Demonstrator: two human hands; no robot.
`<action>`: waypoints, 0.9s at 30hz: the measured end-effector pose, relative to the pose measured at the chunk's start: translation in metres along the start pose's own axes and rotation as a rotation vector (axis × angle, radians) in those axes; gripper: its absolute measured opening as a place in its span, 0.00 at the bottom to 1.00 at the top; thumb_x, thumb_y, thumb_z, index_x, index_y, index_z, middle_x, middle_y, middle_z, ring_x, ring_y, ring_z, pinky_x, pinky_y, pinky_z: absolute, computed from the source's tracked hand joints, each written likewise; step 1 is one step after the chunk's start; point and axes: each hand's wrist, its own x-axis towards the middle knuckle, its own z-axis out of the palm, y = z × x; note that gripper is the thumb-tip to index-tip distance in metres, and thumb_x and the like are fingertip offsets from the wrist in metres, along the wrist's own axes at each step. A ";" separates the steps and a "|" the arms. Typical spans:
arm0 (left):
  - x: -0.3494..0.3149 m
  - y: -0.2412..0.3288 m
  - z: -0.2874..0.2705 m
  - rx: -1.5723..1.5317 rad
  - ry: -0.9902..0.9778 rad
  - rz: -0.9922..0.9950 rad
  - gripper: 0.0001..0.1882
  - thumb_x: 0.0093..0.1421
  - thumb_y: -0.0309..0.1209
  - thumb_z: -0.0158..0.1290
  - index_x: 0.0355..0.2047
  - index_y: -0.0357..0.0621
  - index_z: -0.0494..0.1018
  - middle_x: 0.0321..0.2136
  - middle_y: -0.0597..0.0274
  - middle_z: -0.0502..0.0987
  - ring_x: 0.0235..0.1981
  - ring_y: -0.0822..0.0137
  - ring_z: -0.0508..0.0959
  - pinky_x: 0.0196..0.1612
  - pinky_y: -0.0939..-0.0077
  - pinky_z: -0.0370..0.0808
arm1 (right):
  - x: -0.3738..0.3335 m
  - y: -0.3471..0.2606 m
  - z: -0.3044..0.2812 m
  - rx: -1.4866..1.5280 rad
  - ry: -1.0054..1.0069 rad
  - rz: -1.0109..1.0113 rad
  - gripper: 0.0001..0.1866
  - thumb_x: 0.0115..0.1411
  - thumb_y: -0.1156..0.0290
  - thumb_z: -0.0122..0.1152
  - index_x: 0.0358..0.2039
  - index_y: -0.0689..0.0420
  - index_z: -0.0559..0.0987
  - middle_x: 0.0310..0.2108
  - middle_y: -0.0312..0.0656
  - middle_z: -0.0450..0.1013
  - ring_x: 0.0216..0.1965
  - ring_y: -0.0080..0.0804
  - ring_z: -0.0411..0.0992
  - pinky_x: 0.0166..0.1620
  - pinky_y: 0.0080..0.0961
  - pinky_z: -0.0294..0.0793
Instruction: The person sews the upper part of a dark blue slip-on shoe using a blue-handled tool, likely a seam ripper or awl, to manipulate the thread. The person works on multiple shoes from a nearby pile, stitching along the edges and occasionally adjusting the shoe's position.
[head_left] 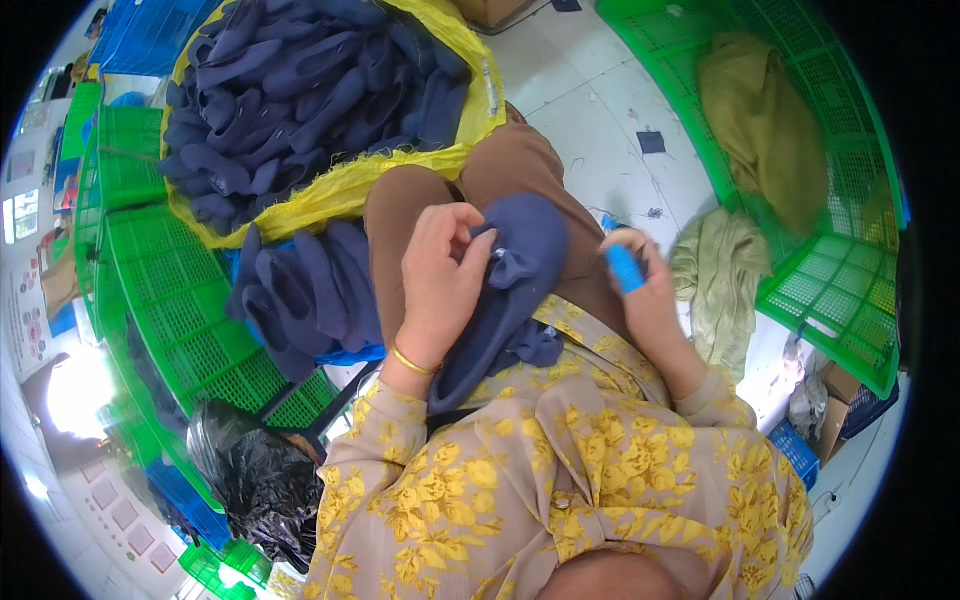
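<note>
My left hand [440, 270] pinches a navy fabric shoe upper [535, 235] at a small gathered knot near its opening. The upper lies over my lap, its rounded end toward my knees and its long open edge running back toward my waist. To the right and apart from it, my right hand [645, 285] is raised with curled fingers. Blue tape [626, 268] wraps one of its digits. A small blue tip [608, 222] shows beyond those fingers; I cannot make out what it belongs to. A crumpled navy piece [535, 343] rests against my shirt.
Beyond my knees stands a yellow woven sack [480, 110] full of navy uppers [300, 90]. More uppers [310, 300] are stacked at my left, beside green crates [165, 290]. At right, a green crate [820, 290] holds olive cloth [765, 130]; pale green cloth [722, 270] lies nearby.
</note>
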 end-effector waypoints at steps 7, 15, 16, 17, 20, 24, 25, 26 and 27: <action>-0.003 0.020 -0.013 -0.063 -0.204 0.151 0.12 0.55 0.24 0.60 0.40 0.38 0.72 0.29 0.63 0.72 0.28 0.69 0.72 0.35 0.81 0.71 | -0.002 -0.002 -0.049 -0.180 -0.044 0.174 0.08 0.64 0.79 0.46 0.41 0.59 0.72 0.28 0.39 0.72 0.28 0.26 0.70 0.34 0.24 0.69; -0.001 0.011 -0.009 -0.476 -0.182 -0.304 0.06 0.59 0.24 0.58 0.36 0.34 0.76 0.30 0.63 0.76 0.28 0.73 0.76 0.32 0.81 0.75 | 0.008 -0.053 0.012 -0.159 -0.302 -0.054 0.09 0.56 0.82 0.50 0.38 0.60 0.75 0.26 0.45 0.74 0.26 0.37 0.73 0.32 0.29 0.71; 0.000 0.009 -0.009 -0.515 -0.198 -0.344 0.06 0.61 0.24 0.57 0.38 0.34 0.77 0.31 0.67 0.77 0.29 0.80 0.75 0.32 0.85 0.75 | 0.012 -0.051 0.016 -0.224 -0.307 -0.125 0.09 0.55 0.82 0.51 0.37 0.60 0.75 0.26 0.46 0.74 0.27 0.40 0.74 0.33 0.30 0.71; -0.001 0.009 -0.010 -0.543 -0.195 -0.366 0.06 0.61 0.24 0.57 0.38 0.35 0.77 0.31 0.68 0.77 0.29 0.80 0.75 0.32 0.85 0.75 | 0.014 -0.050 0.019 -0.288 -0.311 -0.195 0.09 0.54 0.81 0.52 0.36 0.60 0.76 0.27 0.48 0.74 0.28 0.43 0.74 0.33 0.31 0.71; -0.001 0.009 -0.010 -0.608 -0.188 -0.411 0.06 0.61 0.24 0.57 0.38 0.36 0.77 0.30 0.68 0.78 0.29 0.80 0.75 0.32 0.85 0.75 | 0.016 -0.055 0.024 -0.308 -0.352 -0.129 0.11 0.50 0.80 0.53 0.35 0.60 0.78 0.29 0.52 0.75 0.31 0.51 0.74 0.36 0.37 0.72; -0.001 0.008 -0.009 -0.631 -0.188 -0.426 0.06 0.61 0.25 0.57 0.38 0.36 0.77 0.30 0.69 0.78 0.29 0.81 0.74 0.32 0.86 0.75 | 0.018 -0.055 0.025 -0.407 -0.374 -0.152 0.13 0.47 0.79 0.52 0.35 0.59 0.80 0.29 0.52 0.75 0.33 0.53 0.74 0.37 0.41 0.72; -0.002 0.008 -0.009 -0.635 -0.189 -0.428 0.06 0.61 0.25 0.57 0.38 0.36 0.77 0.30 0.69 0.77 0.29 0.81 0.74 0.32 0.86 0.75 | 0.019 -0.056 0.025 -0.426 -0.381 -0.157 0.13 0.47 0.79 0.53 0.34 0.60 0.80 0.28 0.52 0.75 0.33 0.53 0.74 0.37 0.42 0.72; -0.002 0.008 -0.008 -0.633 -0.187 -0.428 0.06 0.61 0.25 0.57 0.38 0.36 0.77 0.30 0.69 0.77 0.29 0.81 0.74 0.32 0.86 0.75 | 0.020 -0.058 0.025 -0.445 -0.387 -0.162 0.13 0.46 0.79 0.53 0.33 0.60 0.80 0.28 0.52 0.75 0.33 0.53 0.74 0.37 0.43 0.72; -0.002 0.008 -0.008 -0.630 -0.185 -0.427 0.06 0.61 0.25 0.57 0.38 0.36 0.77 0.30 0.69 0.77 0.29 0.82 0.74 0.31 0.86 0.75 | 0.021 -0.060 0.025 -0.463 -0.394 -0.168 0.13 0.46 0.79 0.53 0.33 0.60 0.80 0.27 0.52 0.75 0.32 0.53 0.74 0.37 0.43 0.72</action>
